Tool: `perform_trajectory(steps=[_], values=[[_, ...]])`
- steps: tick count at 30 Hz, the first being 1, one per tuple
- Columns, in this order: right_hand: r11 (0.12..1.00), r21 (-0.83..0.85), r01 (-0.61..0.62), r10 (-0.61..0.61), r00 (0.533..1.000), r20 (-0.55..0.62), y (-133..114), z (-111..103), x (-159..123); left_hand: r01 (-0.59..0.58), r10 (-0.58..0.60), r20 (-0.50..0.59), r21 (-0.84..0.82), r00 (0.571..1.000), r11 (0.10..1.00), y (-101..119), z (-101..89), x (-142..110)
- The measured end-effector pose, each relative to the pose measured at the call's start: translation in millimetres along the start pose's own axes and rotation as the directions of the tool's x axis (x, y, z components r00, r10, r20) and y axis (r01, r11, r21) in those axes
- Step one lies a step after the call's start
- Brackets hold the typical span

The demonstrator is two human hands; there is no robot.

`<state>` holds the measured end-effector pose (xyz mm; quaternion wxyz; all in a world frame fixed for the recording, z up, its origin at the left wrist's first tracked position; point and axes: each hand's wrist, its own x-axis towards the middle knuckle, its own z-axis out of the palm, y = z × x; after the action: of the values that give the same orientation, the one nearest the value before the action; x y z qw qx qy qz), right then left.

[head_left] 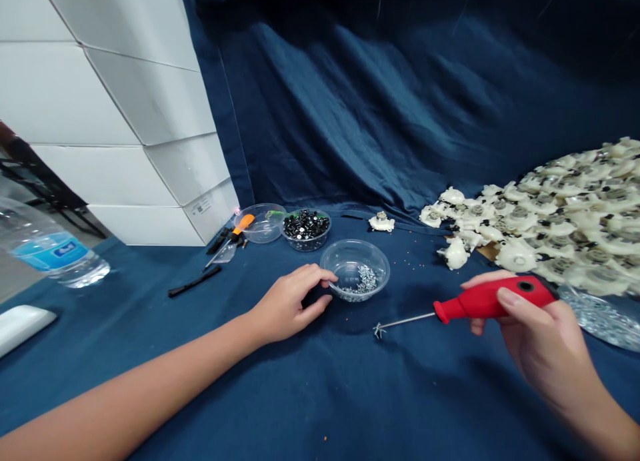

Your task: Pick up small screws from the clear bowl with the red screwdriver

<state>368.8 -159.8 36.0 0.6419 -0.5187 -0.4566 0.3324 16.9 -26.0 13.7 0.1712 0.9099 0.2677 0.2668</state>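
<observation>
My right hand is closed around the red handle of a screwdriver. Several small silver screws cling in a cluster to the tip of its thin shaft, above the blue cloth. My left hand is at the near left side of a clear plastic bowl, its fingertips on the rim and its thumb lower, outside the bowl. Loose silver screws lie inside, mostly on the right.
Behind stands a tub of black parts, beside a clear lid and an orange-handled screwdriver. Cream plastic parts are heaped right, near a bag of screws. White boxes and a water bottle stand left.
</observation>
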Motion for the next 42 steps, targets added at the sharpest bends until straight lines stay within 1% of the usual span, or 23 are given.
perform_trajectory(steps=[8, 16, 25, 27, 30, 34, 37, 42], values=[[1.000, 0.014, -0.007, 0.008, 1.000, -0.007, -0.8, 1.6, -0.3, 0.001, -0.001, 0.000, 0.006, 1.000, 1.000, -0.7, -0.2, -0.3], [1.000, 0.000, 0.023, -0.023, 1.000, 0.008, 1.0, -1.5, 0.0, -0.002, 0.002, -0.001, -0.001, 1.000, 1.000, -2.2, -0.1, -0.9], [0.999, 0.043, -0.008, 0.008, 1.000, -0.002, -2.4, 4.5, -1.0, -0.002, 0.002, 0.005, 0.003, 1.000, 1.000, -1.1, -0.1, -0.4], [0.999, 0.041, -0.001, 0.001, 1.000, 0.004, 0.0, 2.7, 0.7, -0.003, 0.003, 0.003, 0.001, 1.000, 1.000, -0.6, -0.1, -0.3], [0.999, 0.025, 0.038, -0.039, 0.999, 0.037, 5.5, -2.4, 4.7, -0.003, 0.003, 0.001, -0.001, 1.000, 1.000, -0.4, 0.0, -0.3], [0.999, 0.018, 0.042, -0.043, 0.998, 0.044, 11.9, -8.8, 9.5, -0.003, 0.003, 0.004, 0.000, 1.000, 1.000, -1.3, 0.6, -0.7], [0.998, 0.005, 0.055, -0.055, 0.997, 0.058, 13.1, -9.7, 10.3, 0.003, -0.003, 0.007, 0.000, 1.000, 1.000, -1.8, 0.8, -1.0], [1.000, 0.012, -0.004, 0.004, 1.000, -0.001, 4.7, -0.7, 2.4, 0.009, -0.009, 0.008, 0.002, 1.000, 1.000, -1.3, 0.1, -1.1]])
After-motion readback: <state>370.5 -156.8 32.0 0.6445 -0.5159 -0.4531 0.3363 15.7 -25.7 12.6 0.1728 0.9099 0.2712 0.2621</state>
